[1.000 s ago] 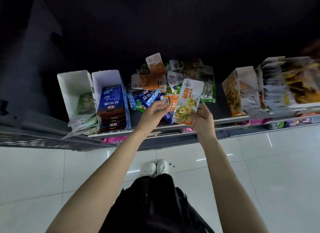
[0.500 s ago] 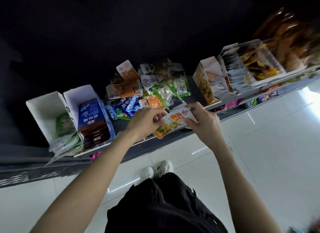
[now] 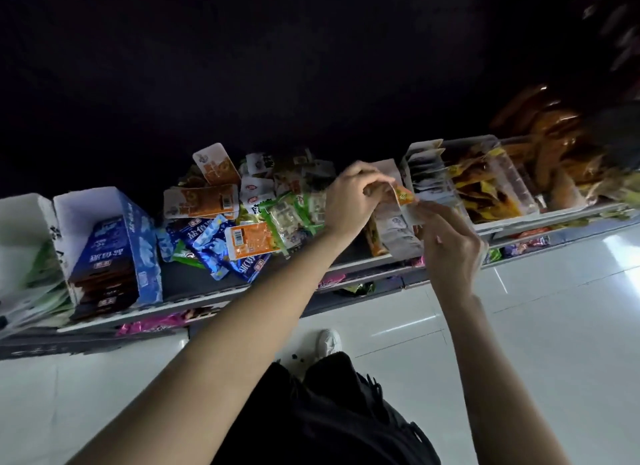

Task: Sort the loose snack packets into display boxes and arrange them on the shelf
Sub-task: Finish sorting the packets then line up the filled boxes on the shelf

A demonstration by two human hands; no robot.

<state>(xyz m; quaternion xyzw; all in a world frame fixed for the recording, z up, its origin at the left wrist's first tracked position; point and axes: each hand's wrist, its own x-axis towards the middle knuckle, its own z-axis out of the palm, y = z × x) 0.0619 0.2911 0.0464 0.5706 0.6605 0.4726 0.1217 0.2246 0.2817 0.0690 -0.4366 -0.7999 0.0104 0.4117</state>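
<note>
Orange-and-white foil snack packet [image 3: 402, 197] sits over the open white display box [image 3: 393, 222] on the metal shelf [image 3: 207, 293]. Your left hand [image 3: 353, 201] and right hand [image 3: 450, 243] both pinch it. Blue cardboard box [image 3: 114, 250] looks filled; the loose mixed-packet pile [image 3: 242, 222] still needs sorting, roughly half left.
</note>
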